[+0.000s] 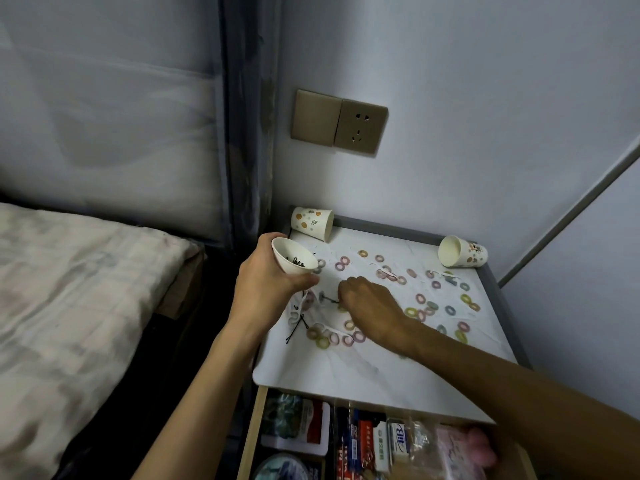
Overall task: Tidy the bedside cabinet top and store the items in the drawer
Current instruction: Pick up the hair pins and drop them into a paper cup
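Head view. All places refer to the cabinet top.

- Left hand: fingers and thumb are wrapped round a white paper cup. The cup is held tilted above the left edge of the top, and dark pins show inside it.
- Right hand: fingers are curled down at the centre of the top, with the fingertips pinching one end of a black hairpin.
- Coloured hair rings lie scattered over most of the top.
- Loose pins lie near its left edge.
- The back-left cup and the back-right cup lie on their sides in the rear corners.
- The drawer stands open below the front edge and holds boxes and packets.
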### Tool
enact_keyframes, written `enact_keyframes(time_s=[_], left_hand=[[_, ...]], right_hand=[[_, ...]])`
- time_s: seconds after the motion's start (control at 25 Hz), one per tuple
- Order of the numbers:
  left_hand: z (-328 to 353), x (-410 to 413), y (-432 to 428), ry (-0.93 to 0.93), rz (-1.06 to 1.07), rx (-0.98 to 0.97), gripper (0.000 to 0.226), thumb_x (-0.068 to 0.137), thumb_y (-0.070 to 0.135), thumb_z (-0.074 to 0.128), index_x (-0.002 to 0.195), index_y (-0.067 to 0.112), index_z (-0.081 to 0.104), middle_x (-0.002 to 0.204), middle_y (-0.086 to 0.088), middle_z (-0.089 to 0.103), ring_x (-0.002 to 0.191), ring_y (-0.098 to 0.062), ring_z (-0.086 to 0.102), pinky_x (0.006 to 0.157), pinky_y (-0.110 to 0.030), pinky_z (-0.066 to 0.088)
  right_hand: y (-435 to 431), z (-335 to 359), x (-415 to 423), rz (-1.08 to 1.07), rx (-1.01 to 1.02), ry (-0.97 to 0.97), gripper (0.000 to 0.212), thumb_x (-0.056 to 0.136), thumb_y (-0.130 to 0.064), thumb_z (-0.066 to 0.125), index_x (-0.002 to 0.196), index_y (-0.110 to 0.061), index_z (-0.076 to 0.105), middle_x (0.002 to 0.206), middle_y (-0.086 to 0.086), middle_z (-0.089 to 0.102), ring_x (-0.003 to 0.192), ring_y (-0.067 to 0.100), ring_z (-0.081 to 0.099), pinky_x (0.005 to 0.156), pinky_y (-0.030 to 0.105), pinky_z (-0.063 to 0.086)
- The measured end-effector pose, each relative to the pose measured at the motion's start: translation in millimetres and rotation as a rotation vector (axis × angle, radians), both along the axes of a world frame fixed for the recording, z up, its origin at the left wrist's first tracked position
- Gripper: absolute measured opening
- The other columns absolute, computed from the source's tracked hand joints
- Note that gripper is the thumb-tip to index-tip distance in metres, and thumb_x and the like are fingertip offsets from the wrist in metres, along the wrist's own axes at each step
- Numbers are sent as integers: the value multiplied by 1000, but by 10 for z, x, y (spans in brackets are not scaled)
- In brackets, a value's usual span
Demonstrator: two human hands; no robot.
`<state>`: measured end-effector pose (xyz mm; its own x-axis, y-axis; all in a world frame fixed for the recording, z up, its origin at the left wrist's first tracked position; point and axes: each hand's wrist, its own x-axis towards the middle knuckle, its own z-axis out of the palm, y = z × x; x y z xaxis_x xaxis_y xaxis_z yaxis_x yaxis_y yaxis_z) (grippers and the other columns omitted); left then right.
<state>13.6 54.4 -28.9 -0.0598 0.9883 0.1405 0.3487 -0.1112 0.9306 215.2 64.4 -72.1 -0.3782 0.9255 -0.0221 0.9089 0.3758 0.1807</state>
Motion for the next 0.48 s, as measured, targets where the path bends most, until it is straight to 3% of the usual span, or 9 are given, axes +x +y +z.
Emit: enact_keyframes(time_s=[0.12, 0.28, 0.48], left_hand=[[5, -34, 6, -6, 17, 0, 65, 58, 26, 91, 108, 33, 52, 92, 15, 61, 84, 0, 58, 64, -21, 47], [27, -67, 10, -13, 30, 2, 65, 56, 27, 91, 107, 34, 51, 90, 18, 60, 84, 2, 57, 62, -17, 43], [39, -78, 7, -18, 26, -2, 66, 56, 28, 91, 109, 33, 51, 91, 18, 60, 85, 1, 57, 63, -18, 44]], right_hand=[[93, 123, 42, -62, 54, 39, 24, 83, 3, 56, 103, -9, 55, 91, 13, 63, 82, 33, 63, 58, 34, 39], [200, 223, 25, -89, -29, 48, 19, 87, -5, 59, 100, -13, 71, 91, 14, 68, 86, 33, 66, 70, 37, 54], [197, 269, 36, -127, -128, 47, 24, 80, 4, 62, 93, -11, 76, 93, 15, 71, 83, 31, 67, 72, 35, 57]])
